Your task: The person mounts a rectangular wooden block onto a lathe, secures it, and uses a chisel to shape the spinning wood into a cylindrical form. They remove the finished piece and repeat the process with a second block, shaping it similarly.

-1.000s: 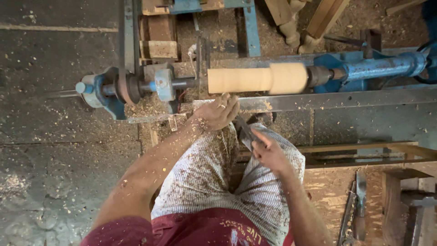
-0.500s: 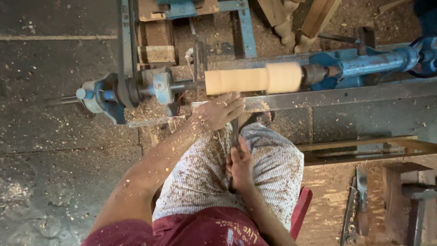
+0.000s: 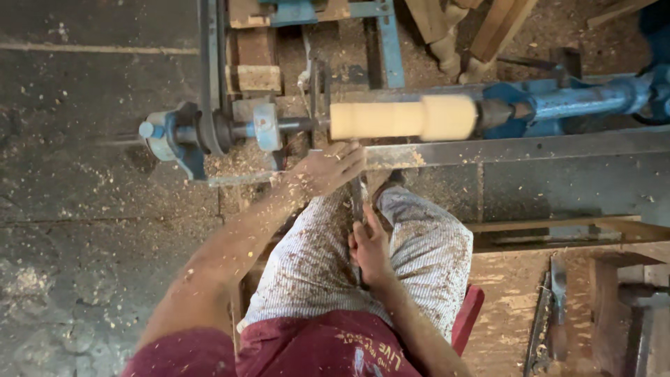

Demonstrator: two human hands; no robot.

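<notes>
Two hands on one turning tool (image 3: 358, 202), person seated at a blue lathe (image 3: 558, 105). Left hand (image 3: 328, 167) sits palm-down on the metal tool rest (image 3: 516, 148), fingers curled loosely over the blade end, pressing it to the bar; fingertips point toward the pale wooden cylinder (image 3: 401, 117), which is mounted between the lathe ends just beyond them. Right hand (image 3: 368, 244) is closed round the tool's handle, back near the lap, thumb along the top; grip looks firm, though how tightly I cannot tell. Tool tip is hidden under the left fingers, so whether it touches the wood is unclear.

Cylinder has a thicker band toward its right end, well to the right of the left fingertips; the narrower stretch lies directly ahead of them. Wood chips cover the trousers (image 3: 419, 251), both forearms and the floor (image 3: 84, 230) to the left of the left hand.

Judgement on doing the cut well: keep the blade flat on the rest under the left fingers, steer from the right hand low and close to the body, feed lightly, and keep the fingertips behind the bar, away from the spinning wood. A loose grip at the handle risks a catch.
</notes>
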